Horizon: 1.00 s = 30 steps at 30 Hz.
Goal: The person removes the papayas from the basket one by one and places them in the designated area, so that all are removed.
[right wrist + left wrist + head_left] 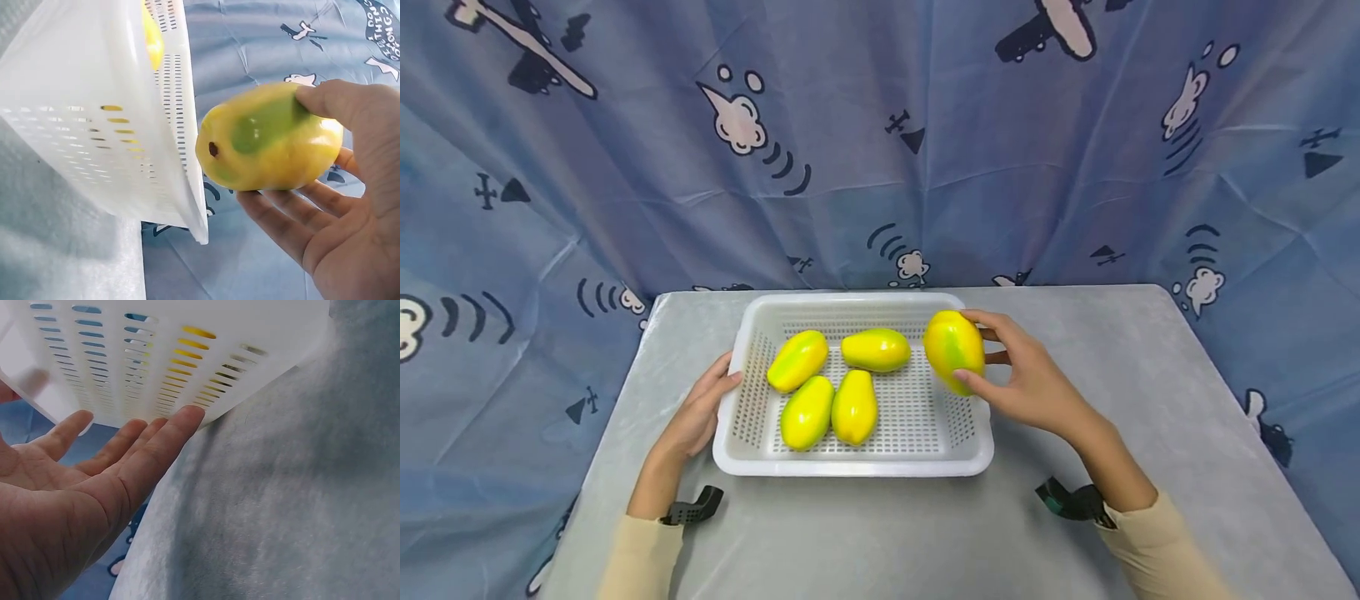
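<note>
Five shiny yellow-green oval fruits, one white plastic basket, two bare hands and one grey table are seen.

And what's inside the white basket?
Four yellow-green fruits lie inside the white basket; what's beneath them is covered. The fifth fruit, in the right hand, hides part of the basket's right end.

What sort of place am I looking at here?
Probably a staged recording setup, though that's a guess: a blue cartoon-patterned curtain hangs behind a grey table, and a black device sits on each wrist.
</note>
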Motion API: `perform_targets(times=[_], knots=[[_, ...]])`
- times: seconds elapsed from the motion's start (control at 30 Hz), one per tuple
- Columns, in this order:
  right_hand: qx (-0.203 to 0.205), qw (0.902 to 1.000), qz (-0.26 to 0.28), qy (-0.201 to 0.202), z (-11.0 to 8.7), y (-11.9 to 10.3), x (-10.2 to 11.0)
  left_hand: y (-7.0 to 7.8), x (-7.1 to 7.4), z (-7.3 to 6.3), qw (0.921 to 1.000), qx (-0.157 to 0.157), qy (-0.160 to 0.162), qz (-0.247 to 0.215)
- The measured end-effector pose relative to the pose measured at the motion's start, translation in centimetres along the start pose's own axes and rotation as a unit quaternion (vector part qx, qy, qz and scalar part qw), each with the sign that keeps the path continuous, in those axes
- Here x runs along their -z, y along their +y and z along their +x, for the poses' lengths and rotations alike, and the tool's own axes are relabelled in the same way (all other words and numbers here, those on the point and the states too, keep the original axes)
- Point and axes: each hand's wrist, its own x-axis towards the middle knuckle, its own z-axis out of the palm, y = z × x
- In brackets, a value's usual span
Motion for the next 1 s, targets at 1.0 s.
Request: perform_targets(times=[1.0], knots=[[-0.083,0.9804,0.047,0.173,-7.9,4.5,1.4,0.2,-0.2,0.0,0.9998,0.018,0.007,0.002]])
